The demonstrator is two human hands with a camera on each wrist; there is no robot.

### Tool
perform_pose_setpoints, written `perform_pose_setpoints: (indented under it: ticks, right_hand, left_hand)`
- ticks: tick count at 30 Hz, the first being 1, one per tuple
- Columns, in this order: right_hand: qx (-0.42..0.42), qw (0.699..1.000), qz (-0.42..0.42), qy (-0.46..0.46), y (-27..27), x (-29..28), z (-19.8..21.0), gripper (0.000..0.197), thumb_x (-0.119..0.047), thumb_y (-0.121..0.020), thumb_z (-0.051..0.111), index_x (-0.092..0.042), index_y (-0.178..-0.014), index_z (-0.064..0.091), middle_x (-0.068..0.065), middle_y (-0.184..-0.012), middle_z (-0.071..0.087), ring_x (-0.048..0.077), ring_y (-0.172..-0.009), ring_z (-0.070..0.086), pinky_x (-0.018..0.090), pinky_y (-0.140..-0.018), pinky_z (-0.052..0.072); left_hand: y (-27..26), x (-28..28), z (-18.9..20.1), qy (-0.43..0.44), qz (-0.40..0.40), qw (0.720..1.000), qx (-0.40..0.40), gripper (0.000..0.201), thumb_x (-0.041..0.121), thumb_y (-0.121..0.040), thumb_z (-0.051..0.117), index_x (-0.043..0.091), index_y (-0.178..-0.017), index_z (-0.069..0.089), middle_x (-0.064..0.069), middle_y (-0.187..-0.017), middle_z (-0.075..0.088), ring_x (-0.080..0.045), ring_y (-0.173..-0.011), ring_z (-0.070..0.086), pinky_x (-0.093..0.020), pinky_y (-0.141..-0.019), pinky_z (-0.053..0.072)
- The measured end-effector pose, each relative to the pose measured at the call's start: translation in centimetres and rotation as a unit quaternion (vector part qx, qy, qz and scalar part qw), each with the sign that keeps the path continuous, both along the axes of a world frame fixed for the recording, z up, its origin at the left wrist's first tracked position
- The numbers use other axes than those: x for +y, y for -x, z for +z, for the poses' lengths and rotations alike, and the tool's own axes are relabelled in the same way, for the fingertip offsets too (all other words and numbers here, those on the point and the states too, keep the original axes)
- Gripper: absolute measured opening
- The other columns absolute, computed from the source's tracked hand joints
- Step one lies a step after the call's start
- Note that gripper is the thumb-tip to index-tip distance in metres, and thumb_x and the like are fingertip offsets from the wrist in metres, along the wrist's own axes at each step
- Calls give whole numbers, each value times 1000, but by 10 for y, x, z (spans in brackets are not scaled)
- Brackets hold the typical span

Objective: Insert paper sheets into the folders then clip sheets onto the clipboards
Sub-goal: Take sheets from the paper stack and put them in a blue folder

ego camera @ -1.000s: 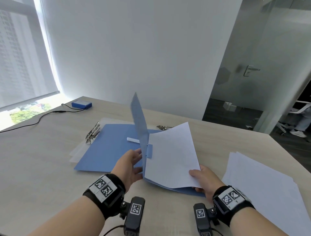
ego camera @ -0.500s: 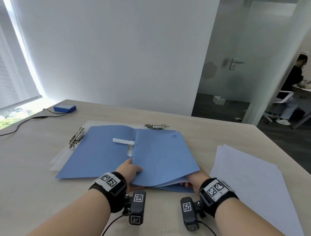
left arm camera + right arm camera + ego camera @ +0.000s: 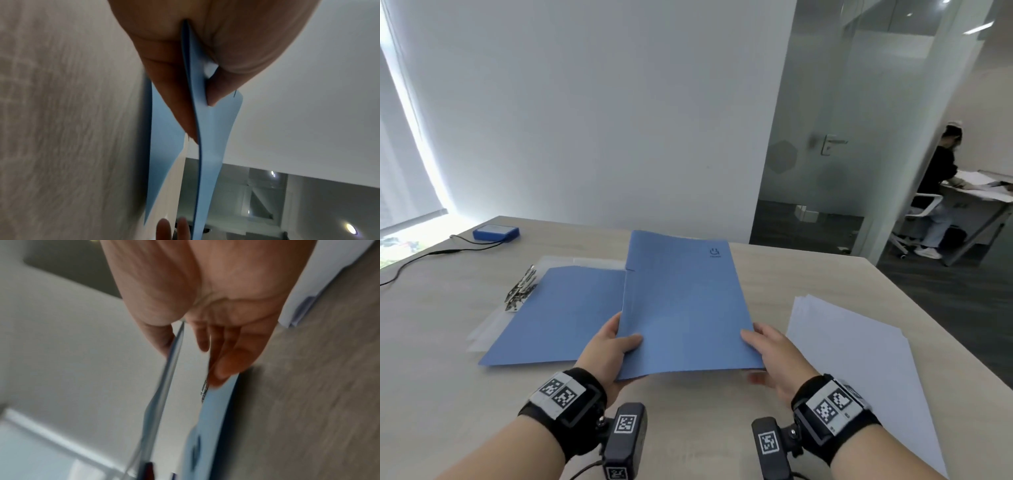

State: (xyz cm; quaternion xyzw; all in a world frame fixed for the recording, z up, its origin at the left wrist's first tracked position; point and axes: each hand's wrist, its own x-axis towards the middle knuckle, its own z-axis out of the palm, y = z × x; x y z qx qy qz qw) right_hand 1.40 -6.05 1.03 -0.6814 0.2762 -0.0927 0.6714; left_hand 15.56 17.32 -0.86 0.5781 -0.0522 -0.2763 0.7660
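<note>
A closed blue folder (image 3: 685, 305) is held tilted above the table, its far edge raised. My left hand (image 3: 625, 344) pinches its near left edge, thumb on top and fingers beneath; in the left wrist view the folder (image 3: 213, 138) runs between thumb and fingers. My right hand (image 3: 751, 342) holds the near right edge the same way, and the folder's edge (image 3: 168, 369) shows blurred in the right wrist view. A second blue folder (image 3: 558, 315) lies flat on the left. Under it are clear clipboards with metal clips (image 3: 520, 287). A stack of white sheets (image 3: 852, 370) lies to the right.
A blue box (image 3: 495, 233) with a black cable sits at the table's far left corner. The wooden table (image 3: 431, 359) ends at its right edge beyond the sheets. Behind a glass door a person sits at another desk (image 3: 941, 178).
The folder's cover came down over the white sheet. Both hands then took the closed folder by its near corners and lifted it off the table.
</note>
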Motion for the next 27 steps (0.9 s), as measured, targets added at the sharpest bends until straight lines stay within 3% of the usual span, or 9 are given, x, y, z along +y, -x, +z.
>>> perform_pose_setpoints:
  ticks: [4,8,12,13,15,18,20,23,27]
  right_hand:
    - [-41,998,7,-51,23,0,12,25,-11,-100,49,-22,-116,66,9,-83,70,23,-53,60,25,-43,37]
    - [-71,996,-30,36,54,-21,16,30,-6,-99,45,-18,-119,64,12,-79,64,20,-46,48,27,-44,30]
    - [-86,992,-60,66,91,-49,18,31,-5,-99,48,-22,-113,70,4,-78,67,15,-51,45,25,-45,30]
    - [-89,991,-62,72,101,-55,19,33,-4,-99,48,-24,-110,72,4,-79,67,14,-54,45,25,-46,29]
    - [-93,990,-63,82,118,-65,20,35,-5,-99,49,-28,-104,75,4,-82,68,16,-59,44,26,-48,27]
    - [-94,989,-66,90,138,-75,23,36,-8,-99,51,-34,-101,76,4,-88,72,18,-64,49,27,-53,28]
    - [-93,989,-74,92,149,-80,26,35,-9,-99,52,-34,-100,76,7,-96,75,20,-72,57,29,-60,32]
    - [-89,987,-85,100,165,-90,27,31,-12,-98,55,-34,-104,75,8,-109,78,25,-88,66,39,-74,38]
    - [-83,986,-93,113,183,-97,30,32,-11,-99,53,-32,-108,76,7,-107,79,26,-87,70,35,-70,43]
  left_hand:
    - [19,-19,14,-22,-31,999,-32,40,1,-95,52,27,-125,57,-9,-116,72,-38,-103,69,-57,-83,57]
    - [33,-33,26,-186,-99,973,-93,27,22,-94,59,21,-121,59,-7,-110,70,-26,-87,69,-34,-64,55]
    - [26,-49,33,-275,-12,921,-275,26,25,-92,60,21,-117,59,1,-87,59,-16,-71,59,-25,-57,42]
    - [24,-54,36,-279,7,910,-306,26,25,-91,59,20,-117,61,0,-90,59,-16,-72,57,-25,-60,43]
    - [16,-66,38,-318,25,876,-362,35,34,-89,57,25,-123,61,-2,-116,61,-19,-96,59,-32,-82,48]
    - [14,-88,42,-420,-21,816,-397,56,58,-85,43,35,-136,50,7,-141,52,-19,-130,48,-46,-109,35]
    - [21,-101,46,-455,-69,797,-390,47,63,-86,35,39,-120,57,10,-119,64,-17,-114,57,-42,-100,35]
    - [31,-117,46,-411,-85,819,-391,42,58,-86,41,18,-77,51,4,-69,54,-20,-66,52,-34,-69,35]
    - [41,-133,48,-392,-122,825,-388,41,51,-89,51,14,-71,44,-2,-64,45,-20,-57,40,-30,-56,31]
